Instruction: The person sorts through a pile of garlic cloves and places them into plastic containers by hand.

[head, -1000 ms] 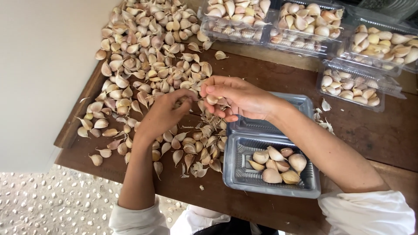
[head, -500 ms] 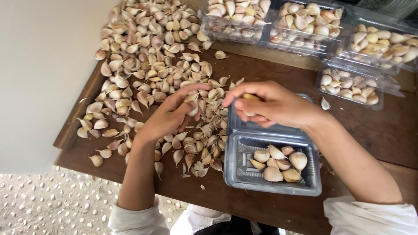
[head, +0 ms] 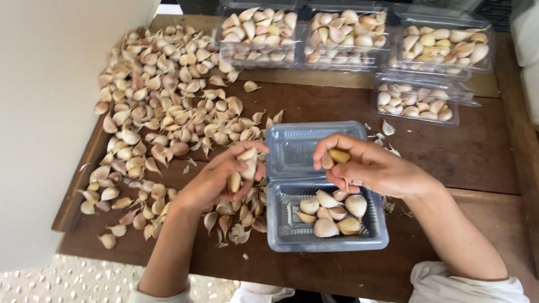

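An open clear plastic clamshell box [head: 281, 235] lies on the brown wooden table [head: 449, 151], its near half holding several garlic cloves [head: 331, 213]. My right hand [head: 373, 168] hovers over the box with garlic cloves [head: 336, 157] pinched in its fingertips. My left hand [head: 222, 179] rests at the edge of a big pile of loose garlic cloves [head: 168, 106], just left of the box, with a few cloves [head: 241, 168] gripped in its fingers.
Three filled clear boxes of garlic [head: 255, 33] [head: 348, 33] [head: 443, 47] line the far edge, and a fourth closed box [head: 415, 104] sits in front of them. A white wall [head: 50, 112] borders the table on the left. Bits of garlic skin [head: 387, 132] lie beside the open box.
My right hand has moved right from the pile to above the open box, carrying cloves. My left hand has stayed at the pile's edge and closed on a few cloves.
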